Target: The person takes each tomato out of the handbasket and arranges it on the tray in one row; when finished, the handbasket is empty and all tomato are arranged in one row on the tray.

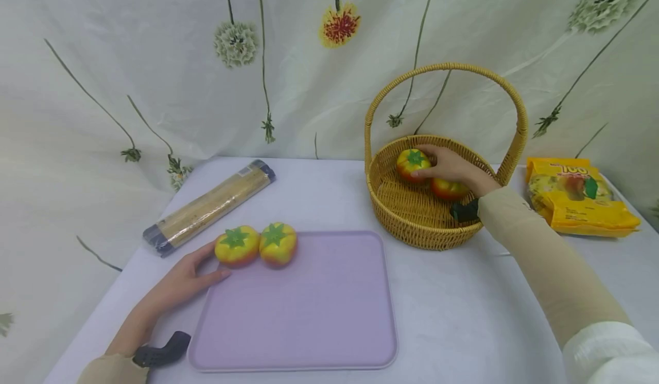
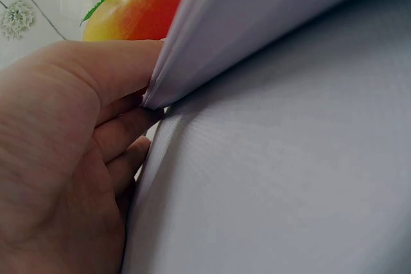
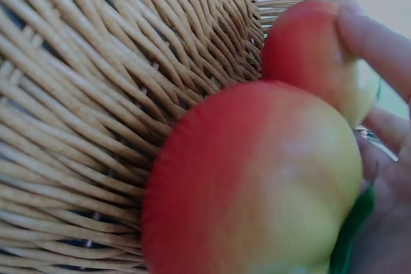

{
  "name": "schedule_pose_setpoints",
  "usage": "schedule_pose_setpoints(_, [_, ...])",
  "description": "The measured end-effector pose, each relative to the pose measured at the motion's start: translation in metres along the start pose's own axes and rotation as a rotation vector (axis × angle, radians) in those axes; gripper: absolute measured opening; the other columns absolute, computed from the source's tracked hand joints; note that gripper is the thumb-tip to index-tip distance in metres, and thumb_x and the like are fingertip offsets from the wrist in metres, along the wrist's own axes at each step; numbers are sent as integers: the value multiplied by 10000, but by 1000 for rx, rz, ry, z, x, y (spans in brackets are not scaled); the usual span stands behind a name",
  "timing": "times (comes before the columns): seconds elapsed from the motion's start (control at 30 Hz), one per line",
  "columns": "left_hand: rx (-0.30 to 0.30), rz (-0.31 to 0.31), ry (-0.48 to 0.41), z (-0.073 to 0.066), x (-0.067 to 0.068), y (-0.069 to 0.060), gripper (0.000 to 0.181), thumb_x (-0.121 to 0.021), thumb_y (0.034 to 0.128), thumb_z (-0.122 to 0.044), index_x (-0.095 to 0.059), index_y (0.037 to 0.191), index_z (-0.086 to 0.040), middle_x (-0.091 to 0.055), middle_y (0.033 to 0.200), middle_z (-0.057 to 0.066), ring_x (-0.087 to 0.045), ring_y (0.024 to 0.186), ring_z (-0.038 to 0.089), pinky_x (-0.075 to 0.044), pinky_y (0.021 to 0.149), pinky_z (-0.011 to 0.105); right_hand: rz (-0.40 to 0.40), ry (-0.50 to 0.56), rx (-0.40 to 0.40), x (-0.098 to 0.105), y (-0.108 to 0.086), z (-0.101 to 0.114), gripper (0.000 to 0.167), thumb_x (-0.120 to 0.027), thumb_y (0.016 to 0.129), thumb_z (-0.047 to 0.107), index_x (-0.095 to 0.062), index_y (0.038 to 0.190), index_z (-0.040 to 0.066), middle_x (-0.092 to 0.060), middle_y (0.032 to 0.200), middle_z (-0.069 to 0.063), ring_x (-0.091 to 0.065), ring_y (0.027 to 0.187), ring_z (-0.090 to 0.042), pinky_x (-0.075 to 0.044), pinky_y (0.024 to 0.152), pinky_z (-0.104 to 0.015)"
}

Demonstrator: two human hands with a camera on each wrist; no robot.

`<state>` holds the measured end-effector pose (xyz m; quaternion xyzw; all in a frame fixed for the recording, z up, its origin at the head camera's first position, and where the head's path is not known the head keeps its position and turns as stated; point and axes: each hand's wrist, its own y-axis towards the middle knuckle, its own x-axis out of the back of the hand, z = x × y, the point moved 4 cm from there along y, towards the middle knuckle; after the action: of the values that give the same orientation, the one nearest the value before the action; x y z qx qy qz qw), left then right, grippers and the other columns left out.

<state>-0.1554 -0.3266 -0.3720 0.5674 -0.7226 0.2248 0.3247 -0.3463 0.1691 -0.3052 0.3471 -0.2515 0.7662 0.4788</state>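
Observation:
In the head view a wicker basket [image 1: 407, 206] with a tall handle holds two yellow-and-red persimmons with green leafy tops. My right hand [image 1: 447, 165] reaches inside, gripping the farther persimmon [image 1: 408, 169] between thumb and fingers. The other persimmon [image 1: 447, 189] sits under that hand, large in the right wrist view. At the upper left of a purple tray [image 1: 314, 304], two more persimmons [image 1: 237, 245] lie side by side. My left hand [image 1: 180, 278] holds the tray's left edge. In the left wrist view its thumb [image 2: 131, 65] is over the rim, other fingers below.
A clear-wrapped bamboo roll [image 1: 211, 204] with dark ends lies behind the tray on the left. Right of the basket is a yellow snack bag [image 1: 579, 198]. A white flowered cloth [image 1: 309, 80] hangs behind the white-covered table [image 1: 448, 309].

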Motion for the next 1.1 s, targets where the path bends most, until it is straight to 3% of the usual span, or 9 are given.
schedule_pose_setpoints(0.27, [-9, -4, -4, 2, -4, 0, 738, -715, 836, -230, -341, 1383, 95, -357, 1391, 295, -262, 1293, 469, -211, 1021, 617, -12, 152, 21, 4, -6, 7, 783, -668, 878, 324, -241, 1473, 48, -344, 1419, -221, -412, 1209, -353, -340, 1002, -500])
schedule_pose_setpoints(0.53, [3, -5, 1, 3, -3, -3, 750, -711, 840, -238, -325, 1387, 102, -346, 1393, 302, -258, 1293, 472, -212, 1022, 618, -34, 251, 38, 13, -23, 37, 799, -662, 879, 331, -205, 1490, 92, -256, 1481, -186, -332, 1279, -403, -298, 1040, -504])
schedule_pose_setpoints(0.67, [1, -6, 9, 2, -2, -3, 748, -711, 840, -238, -328, 1392, 90, -353, 1394, 293, -265, 1294, 464, -221, 1020, 610, -47, 302, 83, 13, -34, 52, 781, -679, 870, 308, -239, 1483, 110, -340, 1435, -156, -410, 1240, -350, -359, 1008, -467])
schedule_pose_setpoints(0.9, [-11, -5, 6, 0, -1, -2, 739, -709, 842, -230, -330, 1396, 79, -352, 1398, 286, -267, 1296, 459, -218, 1017, 609, -75, 369, 153, -4, -57, 80, 718, -702, 858, 241, -316, 1455, 138, -447, 1334, -124, -494, 1163, -297, -441, 940, -423])
schedule_pose_setpoints(1.1, [-16, -5, 1, -1, -1, -1, 742, -703, 846, -220, -316, 1393, 99, -340, 1399, 299, -253, 1297, 468, -202, 1016, 613, -80, 434, 220, -37, -73, 111, 693, -708, 851, 132, -346, 1442, 115, -450, 1329, -123, -483, 1182, -317, -462, 926, -385])
